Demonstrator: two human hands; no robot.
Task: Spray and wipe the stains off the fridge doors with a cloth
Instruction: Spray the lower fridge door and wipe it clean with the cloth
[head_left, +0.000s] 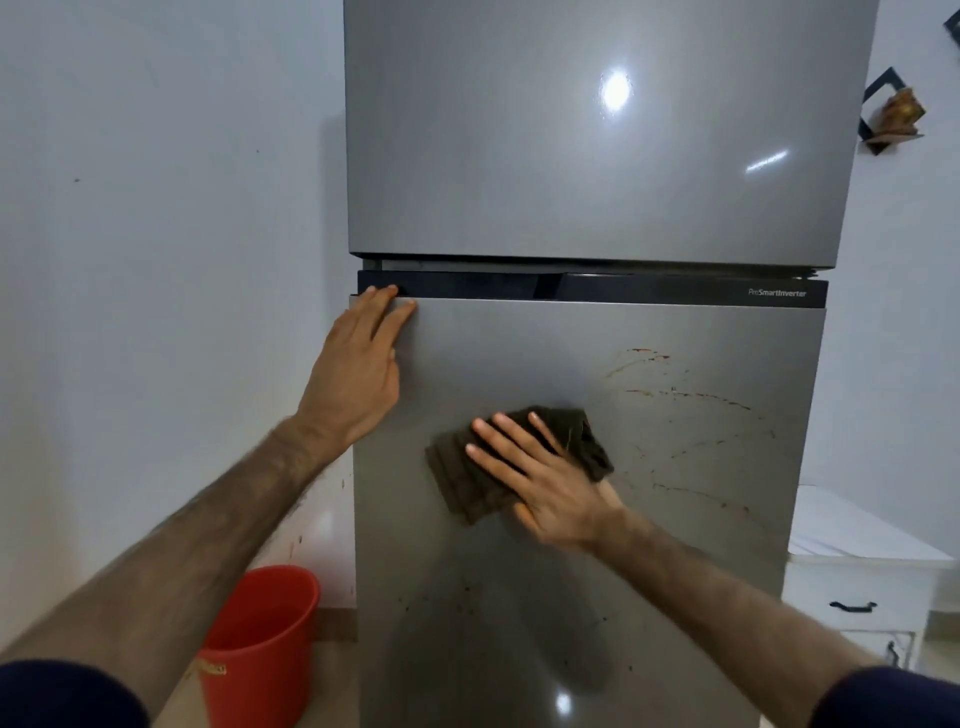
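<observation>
A tall grey two-door fridge fills the view: upper door (571, 156) and lower door (675, 571). Reddish-brown streaks (691, 400) smear the upper right part of the lower door, and dark specks (467, 590) dot it lower down. My right hand (545, 478) lies flat with fingers spread, pressing a dark brown folded cloth (467, 483) against the lower door, left of the streaks. My left hand (361, 364) rests flat on the top left corner of the lower door, fingertips at the black handle strip (649, 288). No spray bottle is in view.
A red bucket (260, 639) stands on the floor left of the fridge, by the white wall (156, 260). A white cabinet (862, 571) with black handles sits to the right. A small wall shelf (891, 114) hangs at the upper right.
</observation>
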